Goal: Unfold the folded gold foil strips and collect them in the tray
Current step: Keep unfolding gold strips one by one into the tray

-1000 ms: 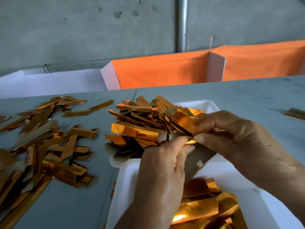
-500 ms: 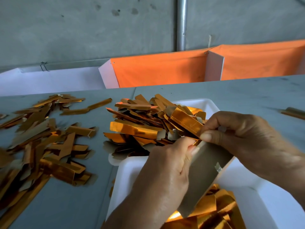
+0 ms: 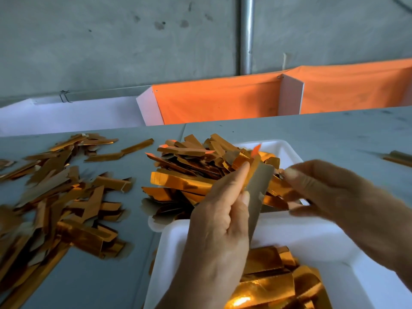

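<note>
Loose folded strips (image 3: 51, 197) lie scattered on the table (image 3: 100, 282) at left. A second heap (image 3: 191, 172) fills the far tray (image 3: 281, 150). The left hand (image 3: 220, 233) pinches an opened strip (image 3: 258, 197), grey side showing, upright over the near tray (image 3: 347, 259), which holds flattened strips (image 3: 274, 284). The right hand (image 3: 334, 197), blurred, is just beside the strip; I cannot tell whether it grips anything.
</note>
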{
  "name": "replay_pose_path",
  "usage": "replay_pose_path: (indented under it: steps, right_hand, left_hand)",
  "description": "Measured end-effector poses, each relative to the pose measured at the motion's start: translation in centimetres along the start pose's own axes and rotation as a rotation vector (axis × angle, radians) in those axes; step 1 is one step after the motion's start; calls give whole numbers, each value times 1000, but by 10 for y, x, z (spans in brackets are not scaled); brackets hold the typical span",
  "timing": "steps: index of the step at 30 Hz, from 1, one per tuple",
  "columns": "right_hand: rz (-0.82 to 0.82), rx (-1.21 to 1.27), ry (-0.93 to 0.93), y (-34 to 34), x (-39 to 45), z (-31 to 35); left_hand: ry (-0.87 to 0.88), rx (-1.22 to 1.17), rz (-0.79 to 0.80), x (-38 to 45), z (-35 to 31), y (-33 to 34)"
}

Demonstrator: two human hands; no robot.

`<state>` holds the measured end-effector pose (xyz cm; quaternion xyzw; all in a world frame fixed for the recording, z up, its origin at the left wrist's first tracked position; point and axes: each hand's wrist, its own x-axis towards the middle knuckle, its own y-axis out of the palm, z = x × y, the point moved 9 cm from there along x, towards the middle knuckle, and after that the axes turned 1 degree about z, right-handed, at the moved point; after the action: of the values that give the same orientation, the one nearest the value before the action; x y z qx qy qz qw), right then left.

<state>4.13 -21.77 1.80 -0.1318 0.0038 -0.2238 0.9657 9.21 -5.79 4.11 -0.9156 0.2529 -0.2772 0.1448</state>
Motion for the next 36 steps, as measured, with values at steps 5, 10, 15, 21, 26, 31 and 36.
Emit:
replay_pose_path:
  steps: [5,10,15,21,26,31,36]
  right_hand:
    - [402,302,169,43,-10,-8]
    - [360,436,198,46,-8,-9]
    - [294,441,195,42,-5,-9]
    - [277,410,143,41,-4,-4]
    - [250,389,130,41,-4,-3]
    - [223,341,129,38,-5,-1]
    - [196,253,108,41,-5,1]
  left_hand:
    - [1,21,-21,0,2,-2]
    - [-18,5,23,-1,5,3]
    - [32,32,34,-2,3,5]
    - [69,5,53,-3,1,5]
    - [68,-69,49,-3,0,4]
    - [46,-61,50,-3,2,4]
    - [32,-45,28,-3,6,2]
